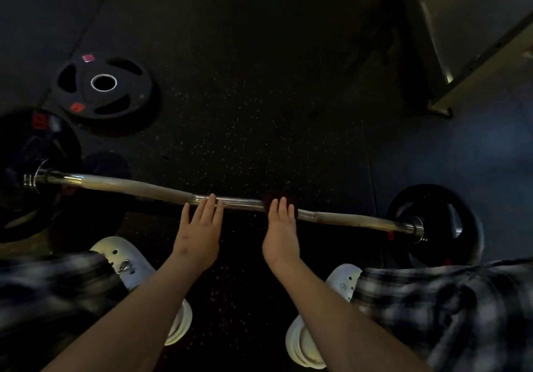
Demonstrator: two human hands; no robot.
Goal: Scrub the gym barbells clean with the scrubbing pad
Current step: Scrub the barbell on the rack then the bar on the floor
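Chrome barbell (144,187) lies on speckled rubber floor (259,112). The left hand (199,233) rests straight-fingered on it. At 3 o'clock, the right hand (281,233) presses a dark fuzzy scrubbing pad (269,197) with flat fingers.

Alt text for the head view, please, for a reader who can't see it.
A person leans over a barbell on a dark gym floor, right hand pressing a dark scrubbing pad onto the bar's middle, left hand resting straight-fingered on the bar beside it. A loose weight plate lies on the floor further left.
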